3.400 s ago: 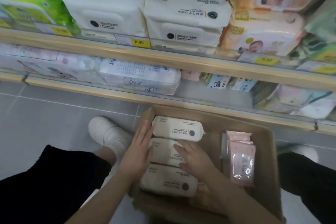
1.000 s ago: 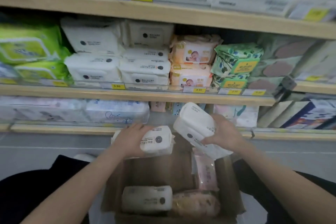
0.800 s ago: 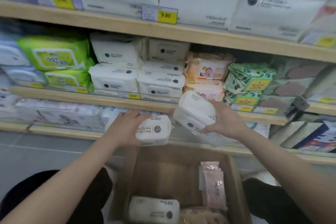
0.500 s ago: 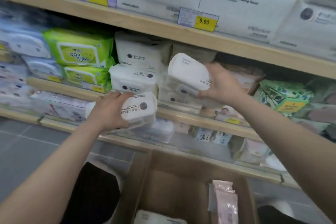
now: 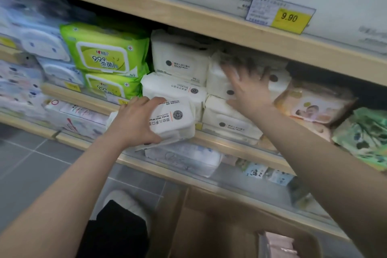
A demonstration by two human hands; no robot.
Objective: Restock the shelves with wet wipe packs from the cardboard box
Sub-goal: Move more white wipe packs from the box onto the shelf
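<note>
Right hand (image 5: 250,92) blurred against stacked white packs (image 5: 222,81); cardboard box (image 5: 201,222) cut off below.

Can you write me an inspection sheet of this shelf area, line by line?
Surface: wooden middle shelf, stocked with stacked packs.
Job's things: one white pack in the left hand, held in front of the shelf edge; white stack on the shelf; box on the floor below, open, with pink packs in its corner.
Clutter: green packs left of the white ones; baby-print packs to the right.
Grip: left hand curls round the white pack; right hand blurred, fingers spread flat against the stack's top pack.
Cables: nothing seen.
Surroundings: price tag on the upper shelf edge; grey tiled floor; lower shelf with more packs.
</note>
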